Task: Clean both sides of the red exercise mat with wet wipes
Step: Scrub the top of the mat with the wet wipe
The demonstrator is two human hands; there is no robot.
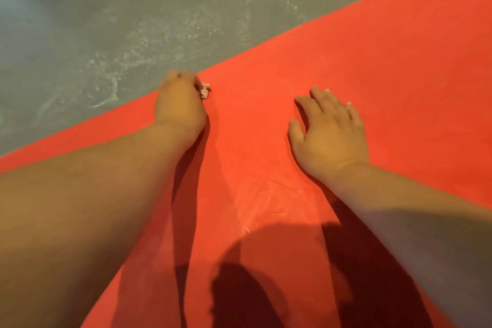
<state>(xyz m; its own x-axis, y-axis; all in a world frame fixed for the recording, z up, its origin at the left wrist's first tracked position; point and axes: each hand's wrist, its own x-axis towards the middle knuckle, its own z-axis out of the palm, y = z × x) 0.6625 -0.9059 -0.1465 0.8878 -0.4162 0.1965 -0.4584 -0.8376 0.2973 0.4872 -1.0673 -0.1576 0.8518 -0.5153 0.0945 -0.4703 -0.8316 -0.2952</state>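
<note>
Gripping a crumpled pale wipe (205,90) in our curled left hand (181,106), we rested our flat, spread-fingered right hand (330,133) on the smooth red mat (372,61).

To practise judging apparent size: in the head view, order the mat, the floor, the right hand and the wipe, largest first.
1. mat
2. floor
3. right hand
4. wipe, mostly hidden in the left hand, so its full size is unsure

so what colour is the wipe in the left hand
Pale pinkish white; the wipe peeks from the left hand, seen in the head view.
</note>
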